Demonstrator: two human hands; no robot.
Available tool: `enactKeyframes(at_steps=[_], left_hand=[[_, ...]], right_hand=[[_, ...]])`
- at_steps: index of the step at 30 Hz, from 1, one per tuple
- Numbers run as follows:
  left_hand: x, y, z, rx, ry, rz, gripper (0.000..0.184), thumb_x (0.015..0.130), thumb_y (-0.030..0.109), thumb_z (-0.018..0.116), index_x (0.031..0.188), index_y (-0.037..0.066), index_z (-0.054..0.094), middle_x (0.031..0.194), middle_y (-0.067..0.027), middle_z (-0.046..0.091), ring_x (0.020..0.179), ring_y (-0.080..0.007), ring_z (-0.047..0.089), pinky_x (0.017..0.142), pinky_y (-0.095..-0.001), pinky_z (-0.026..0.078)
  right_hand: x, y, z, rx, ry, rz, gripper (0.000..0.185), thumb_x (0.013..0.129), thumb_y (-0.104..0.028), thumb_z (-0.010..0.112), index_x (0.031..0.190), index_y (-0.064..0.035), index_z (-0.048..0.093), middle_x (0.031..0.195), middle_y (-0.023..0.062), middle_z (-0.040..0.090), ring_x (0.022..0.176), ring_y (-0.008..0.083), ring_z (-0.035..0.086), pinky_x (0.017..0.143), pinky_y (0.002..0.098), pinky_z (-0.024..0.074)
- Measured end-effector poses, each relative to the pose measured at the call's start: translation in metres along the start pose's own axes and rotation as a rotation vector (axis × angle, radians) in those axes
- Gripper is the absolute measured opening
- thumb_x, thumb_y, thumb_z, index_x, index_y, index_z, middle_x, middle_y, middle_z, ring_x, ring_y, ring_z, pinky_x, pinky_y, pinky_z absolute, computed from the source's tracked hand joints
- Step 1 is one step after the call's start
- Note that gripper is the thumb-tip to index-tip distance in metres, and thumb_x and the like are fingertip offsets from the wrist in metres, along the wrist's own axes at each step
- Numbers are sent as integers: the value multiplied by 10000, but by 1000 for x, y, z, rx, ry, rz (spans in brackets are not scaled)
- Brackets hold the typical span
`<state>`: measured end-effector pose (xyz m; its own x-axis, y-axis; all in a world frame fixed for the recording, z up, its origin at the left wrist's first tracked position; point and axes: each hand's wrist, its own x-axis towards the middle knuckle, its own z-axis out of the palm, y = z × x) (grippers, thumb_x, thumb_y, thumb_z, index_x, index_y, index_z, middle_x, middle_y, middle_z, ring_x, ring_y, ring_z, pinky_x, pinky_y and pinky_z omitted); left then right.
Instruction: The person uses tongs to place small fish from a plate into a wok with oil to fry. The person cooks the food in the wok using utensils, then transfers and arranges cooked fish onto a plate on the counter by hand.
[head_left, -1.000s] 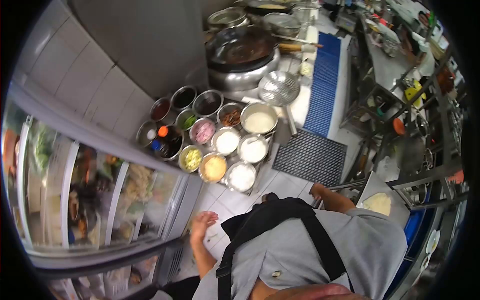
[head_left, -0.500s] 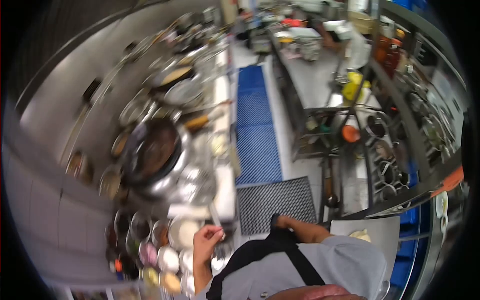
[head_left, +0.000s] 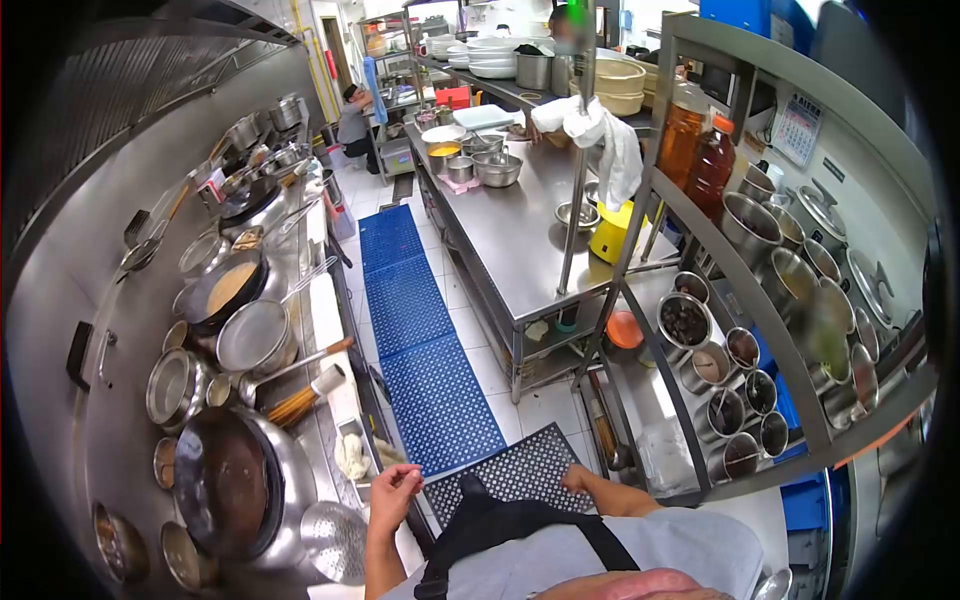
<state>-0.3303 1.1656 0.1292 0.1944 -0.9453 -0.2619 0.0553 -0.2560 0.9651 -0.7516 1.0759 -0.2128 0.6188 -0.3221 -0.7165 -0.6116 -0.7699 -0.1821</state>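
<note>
My left hand [head_left: 395, 494] is raised near the stove counter's edge, its fingers curled together; whether anything small is between them is hidden. Just past it lie a white cloth [head_left: 352, 456] and a perforated ladle [head_left: 334, 541]. My right hand [head_left: 575, 480] hangs low over the black mat [head_left: 528, 466], its fingers curled in, and I cannot make out anything in it. A dark wok [head_left: 228, 482] sits on the range at the left. Behind it are a bamboo brush [head_left: 300, 400] and a strainer [head_left: 255, 336].
A blue floor mat [head_left: 430, 350] runs down the aisle. On its right stands a steel table [head_left: 520, 230] with bowls and a yellow container [head_left: 612, 236]. Metal pots of sauces [head_left: 685, 318] fill the right rack. Far back, a person [head_left: 355, 125] crouches or sits low.
The view has swung up and to the right, so the aisle and steel table now show and the ingredient bowls are gone. My left hand's fingers, spread earlier, are now curled.
</note>
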Motion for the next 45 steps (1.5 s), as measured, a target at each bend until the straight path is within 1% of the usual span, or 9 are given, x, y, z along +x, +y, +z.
enactKeyframes(at_steps=[5, 6, 10, 15, 19, 23, 30, 38, 45], left_hand=[[105, -15, -5, -84, -100, -25, 195, 963, 111, 663, 1078, -46, 667, 913, -81, 698, 790, -137, 669, 741, -257, 572], [129, -16, -10, -71, -121, -31, 194, 969, 112, 654, 1080, -48, 666, 901, -76, 696, 792, -130, 668, 732, -257, 565], [212, 14, -37, -63, -120, 51, 200, 976, 118, 642, 1085, -47, 666, 878, -63, 690, 784, -117, 657, 730, -252, 552], [308, 68, -60, -66, -132, 102, 224, 985, 140, 638, 1078, -63, 654, 872, -61, 683, 772, -101, 632, 724, -247, 536], [362, 115, -59, -2, -177, 170, 210, 983, 130, 631, 1109, -34, 667, 891, -49, 679, 814, -104, 642, 772, -249, 546], [423, 117, -39, -33, -270, 129, 195, 967, 114, 649, 1101, -26, 673, 941, -48, 689, 870, -103, 650, 806, -252, 541], [525, 135, -13, -1, -162, 271, 185, 930, -27, 590, 1105, -45, 648, 917, -47, 679, 874, -110, 651, 787, -251, 532], [637, 227, -10, 77, -67, 100, 215, 967, 114, 636, 1138, -15, 664, 967, -63, 698, 810, -104, 657, 701, -237, 528], [778, 256, -9, 18, -75, 181, 238, 915, -22, 645, 1149, -65, 640, 1010, -83, 697, 862, -103, 661, 752, -222, 534]], right_hand=[[23, 71, 170, 11, 156, 113, 275, 746, -384, 700, 874, -148, 760, 869, 153, 729, 810, 333, 707, 686, 448, 558], [8, 78, 163, 327, -42, 200, 268, 752, -369, 697, 870, -136, 758, 862, 156, 728, 802, 331, 706, 684, 447, 557], [2, 87, 54, 451, 50, 455, 244, 774, -312, 688, 854, -90, 751, 835, 165, 723, 769, 321, 704, 677, 440, 552], [43, 113, -111, 592, 523, 606, 220, 803, -240, 677, 835, -32, 741, 801, 176, 717, 729, 310, 701, 667, 431, 545], [93, 130, -286, 1280, 720, 373, 200, 960, -142, 633, 1094, -23, 720, 868, 61, 724, 791, 114, 697, 634, 251, 520], [98, 117, -457, 1413, 551, 220, 258, 982, -134, 613, 1197, -2, 669, 974, 54, 721, 848, 134, 699, 675, 255, 531], [184, 210, -547, 1420, 527, -22, 274, 957, -118, 652, 1191, 24, 672, 925, 57, 706, 806, 134, 687, 708, 281, 536], [267, 313, -676, 983, 633, -171, 290, 928, -160, 663, 1155, 17, 695, 855, 71, 726, 736, 123, 647, 659, 277, 505], [321, 342, -778, 1449, 503, -289, 258, 960, -149, 635, 1155, 7, 701, 902, 86, 722, 769, 126, 679, 689, 277, 540]])
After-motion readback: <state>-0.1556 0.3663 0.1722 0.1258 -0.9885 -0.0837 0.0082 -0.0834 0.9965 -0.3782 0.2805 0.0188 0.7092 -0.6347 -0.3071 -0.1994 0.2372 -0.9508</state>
